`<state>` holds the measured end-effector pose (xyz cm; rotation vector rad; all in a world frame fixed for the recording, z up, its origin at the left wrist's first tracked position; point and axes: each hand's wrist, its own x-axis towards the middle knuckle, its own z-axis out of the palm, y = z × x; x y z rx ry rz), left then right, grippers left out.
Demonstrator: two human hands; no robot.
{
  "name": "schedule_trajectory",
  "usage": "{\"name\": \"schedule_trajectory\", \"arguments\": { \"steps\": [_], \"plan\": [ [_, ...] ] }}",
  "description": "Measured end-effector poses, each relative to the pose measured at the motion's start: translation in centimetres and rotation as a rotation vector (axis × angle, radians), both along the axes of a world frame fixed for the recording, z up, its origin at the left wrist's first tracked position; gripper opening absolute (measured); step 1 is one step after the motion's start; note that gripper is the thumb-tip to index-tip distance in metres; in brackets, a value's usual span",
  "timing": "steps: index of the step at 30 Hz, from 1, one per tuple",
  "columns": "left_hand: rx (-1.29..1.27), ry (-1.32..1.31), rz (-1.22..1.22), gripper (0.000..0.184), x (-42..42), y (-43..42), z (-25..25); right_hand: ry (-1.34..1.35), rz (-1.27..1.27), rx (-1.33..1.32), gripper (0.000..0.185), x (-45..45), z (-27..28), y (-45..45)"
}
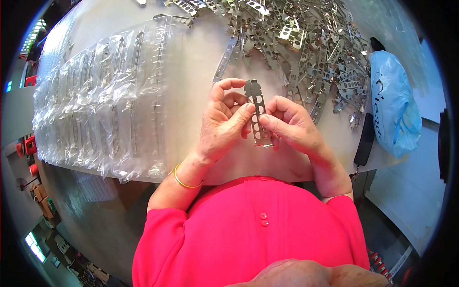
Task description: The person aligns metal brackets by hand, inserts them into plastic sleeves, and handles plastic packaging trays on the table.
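Between my two hands, above the near part of the table, is a flat metal strip [258, 112] with a row of round holes, held nearly upright in the view. My left hand [226, 117] pinches its left edge between thumb and fingers. On the other side, my right hand [292, 125] grips the lower right edge with thumb and curled fingers. Whether it is one strip or more stacked together, I cannot tell. A single similar strip [224, 60] lies on the table beyond my left hand, at the edge of a large heap of punched metal strips [306, 45].
A clear plastic tray [158, 71] holds rows of bagged strips on the left of the table [191, 62]. At right lie a blue plastic bag [394, 103] and a dark elongated object [365, 139]. The table's front edge runs close to my body.
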<state>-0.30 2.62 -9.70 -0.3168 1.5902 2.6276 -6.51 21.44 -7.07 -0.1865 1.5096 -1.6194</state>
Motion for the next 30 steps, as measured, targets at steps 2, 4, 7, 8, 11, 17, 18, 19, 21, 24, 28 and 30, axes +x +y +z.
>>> {"name": "schedule_trajectory", "arguments": {
  "steps": [2,4,7,8,11,17,18,19,21,24,28,30],
  "plan": [
    [0.022,0.003,-0.007,0.047,0.0,-0.1,0.3,-0.01,0.011,0.002,0.014,0.1,-0.1,-0.2],
    [0.048,0.008,-0.015,0.048,0.0,-0.1,0.3,-0.009,0.015,0.012,0.015,0.0,0.0,-0.2],
    [0.09,0.032,-0.01,0.046,-0.1,0.0,0.0,-0.044,0.024,-0.006,0.017,0.2,-0.1,-0.2],
    [0.105,0.005,-0.034,0.045,-0.1,-0.1,0.1,-0.043,0.026,-0.007,0.017,0.2,-0.2,-0.3],
    [0.12,-0.033,-0.068,0.042,0.0,-0.2,0.1,0.012,0.057,-0.036,0.02,0.4,-0.4,-0.4],
    [0.126,-0.046,-0.134,0.037,0.0,-0.4,0.2,0.02,0.077,0.012,0.024,0.4,-0.3,-0.4],
    [0.143,-0.048,-0.146,0.036,0.0,-0.4,0.2,0.024,0.077,0.002,0.023,0.4,-0.5,-0.3],
    [0.143,-0.048,-0.145,0.036,0.0,-0.4,0.2,0.029,0.078,-0.008,0.023,0.4,-0.7,-0.2],
    [0.177,-0.068,-0.153,0.038,-0.1,-0.5,0.0,0.048,0.087,-0.017,0.023,0.4,-0.9,0.0],
    [0.216,-0.089,-0.131,0.037,0.0,-0.4,0.4,0.084,0.108,-0.029,0.022,0.1,-0.6,0.1],
    [0.121,-0.122,-0.194,0.031,0.1,-0.9,0.4,0.109,0.103,-0.074,0.02,0.2,-1.0,0.3],
    [0.12,-0.125,-0.24,0.025,0.2,-1.1,0.2,0.107,0.11,-0.08,0.02,0.1,-0.7,0.3]
  ]
}}
